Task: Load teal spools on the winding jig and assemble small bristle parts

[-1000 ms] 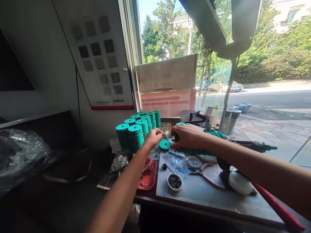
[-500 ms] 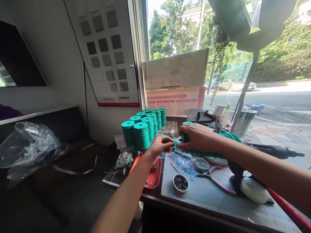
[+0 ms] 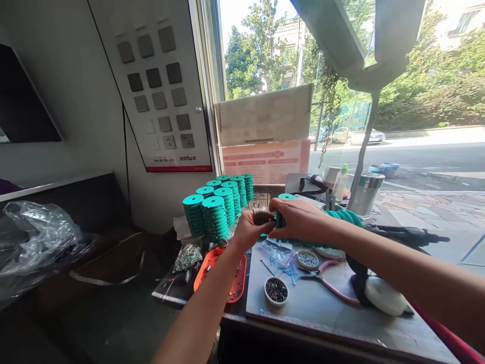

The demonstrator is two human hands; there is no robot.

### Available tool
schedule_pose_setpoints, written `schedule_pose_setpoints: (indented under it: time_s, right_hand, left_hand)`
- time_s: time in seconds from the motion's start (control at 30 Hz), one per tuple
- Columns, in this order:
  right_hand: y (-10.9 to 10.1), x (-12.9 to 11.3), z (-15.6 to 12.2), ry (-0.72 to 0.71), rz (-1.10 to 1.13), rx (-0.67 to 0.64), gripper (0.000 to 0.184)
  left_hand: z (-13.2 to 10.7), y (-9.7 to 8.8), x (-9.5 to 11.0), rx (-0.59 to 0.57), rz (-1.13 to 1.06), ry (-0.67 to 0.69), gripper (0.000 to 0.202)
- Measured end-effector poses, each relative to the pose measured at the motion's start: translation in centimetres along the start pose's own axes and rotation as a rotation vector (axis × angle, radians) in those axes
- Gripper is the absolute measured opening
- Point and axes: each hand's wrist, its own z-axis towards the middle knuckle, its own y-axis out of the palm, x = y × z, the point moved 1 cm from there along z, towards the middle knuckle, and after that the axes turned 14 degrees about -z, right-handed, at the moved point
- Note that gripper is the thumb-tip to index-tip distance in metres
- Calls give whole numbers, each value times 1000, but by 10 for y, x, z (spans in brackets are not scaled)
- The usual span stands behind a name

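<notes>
My right hand is wrapped round the side of a stack of teal spools; its fingers hide most of that stack. Close against it, my left hand is closed in a pinch at the stack's left side. What its fingertips hold is hidden. To the left stand several tall stacks of teal spools. Below my left hand lies an orange tray with small bits in it. Two small round dishes sit on the board, one with dark beads and one with pale beads.
Pink-handled pliers and blue scraps lie on the grey board. A bag of small metal parts is left of the tray. A silver can and a bottle stand by the window.
My left hand has come closer to my right, and the teal piece seen at its fingertips no longer shows clearly. The whole view has shifted slightly.
</notes>
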Motion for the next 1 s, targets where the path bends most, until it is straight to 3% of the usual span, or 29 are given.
schedule_pose_setpoints:
  time_s: [0.13, 0.2, 0.27, 0.33, 0.37, 0.4, 0.47, 0.53, 0.63, 0.8, 0.9, 1.0]
  right_hand:
    - [-21, 13, -20, -25, 62, 98, 67]
    - [-37, 35, -49, 72, 88, 203, 55]
    - [-47, 64, -89, 295, 116, 371, 42]
    - [-46, 90, -130, 506, 91, 519, 30]
    - [-41, 99, -147, 583, 84, 524, 26]
    - [-34, 105, -159, 602, 88, 490, 24]
    - [-20, 104, -168, 493, 117, 420, 29]
    - [-12, 91, -154, 331, 147, 385, 35]
    - [-16, 67, -105, 151, 205, 327, 43]
    - [-23, 60, -28, -28, 302, -5, 58]
    - [-14, 63, -15, -65, 258, -157, 60]
    - [-8, 61, -19, -57, 199, -200, 64]
  left_hand:
    - [-3, 3, -6, 53, -24, 25, 34]
    - [-4, 4, -7, 60, -34, 21, 33]
    - [-2, 4, -8, 67, -42, 28, 33]
    - [0, 5, -8, 78, -45, 49, 32]
    - [1, 6, -8, 82, -45, 61, 31]
    - [1, 6, -8, 86, -43, 74, 30]
    - [1, 8, -7, 90, -31, 100, 28]
    - [0, 9, -7, 94, -14, 130, 26]
    - [-2, 10, -7, 97, 28, 166, 25]
    - [-4, 7, -11, 98, 58, 221, 24]
    - [-8, 8, -12, 89, 91, 249, 18]
    - [-11, 10, -6, 116, 110, 340, 21]
